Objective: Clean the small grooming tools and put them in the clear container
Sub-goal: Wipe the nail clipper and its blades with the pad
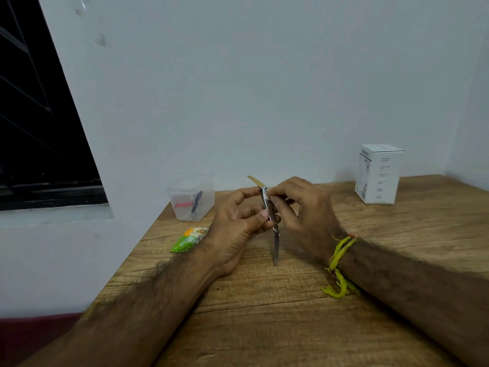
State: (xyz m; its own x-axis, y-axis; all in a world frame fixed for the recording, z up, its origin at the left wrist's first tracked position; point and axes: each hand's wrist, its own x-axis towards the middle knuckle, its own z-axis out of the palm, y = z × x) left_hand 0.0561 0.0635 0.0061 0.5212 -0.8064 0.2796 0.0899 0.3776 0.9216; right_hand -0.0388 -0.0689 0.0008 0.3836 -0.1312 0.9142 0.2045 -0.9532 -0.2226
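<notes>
I see both hands meeting just above centre of the frame, over a wooden table (304, 327). The left hand (238, 221) pinches a slim metal grooming tool (270, 210) between thumb and curled fingers, gripping its dark middle section. The tool stands nearly upright: a thin steel blade points down toward the table, tip close to the wood, though I cannot tell whether it touches; a yellowish blade fans out from the top end, angled toward upper left. The right hand (301, 207) pinches the tool's upper metal end with thumb and fingertips, other fingers curled; slight blur there. A yellow thread band (340, 263) wraps the right wrist. Left of the hands, near the table's far corner, sits the clear container (191, 198), lid off or not I cannot tell; inside I note 1 dark tool and 1 pink item. Just in front of it, at the table's left edge, lies a green and orange sachet (186, 239). At right of the frame, against the wall, stands 1 white box (378, 174), well apart from the hands.
</notes>
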